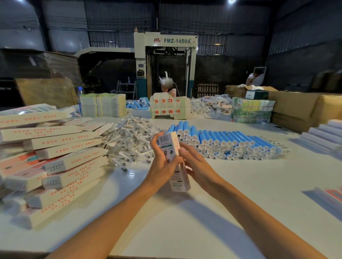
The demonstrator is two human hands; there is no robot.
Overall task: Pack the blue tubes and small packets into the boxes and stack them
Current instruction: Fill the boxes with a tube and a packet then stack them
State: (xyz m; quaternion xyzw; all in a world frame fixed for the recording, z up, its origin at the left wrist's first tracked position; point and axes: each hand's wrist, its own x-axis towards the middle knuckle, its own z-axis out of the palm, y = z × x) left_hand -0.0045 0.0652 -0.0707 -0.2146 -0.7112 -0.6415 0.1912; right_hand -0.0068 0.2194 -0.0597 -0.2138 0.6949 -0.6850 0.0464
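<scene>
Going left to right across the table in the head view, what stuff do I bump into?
pile of long white cardboard boxes with red print → heap of small clear plastic packets → upright white printed box, being held → rows of blue tubes with white caps → stack of flat white cartons

We see a dim hall, its white table brightly lit from above; a ceiling lamp flares at far right. Our forearms throw soft shadows near us. Edges bow, and the left box stack blurs.
</scene>
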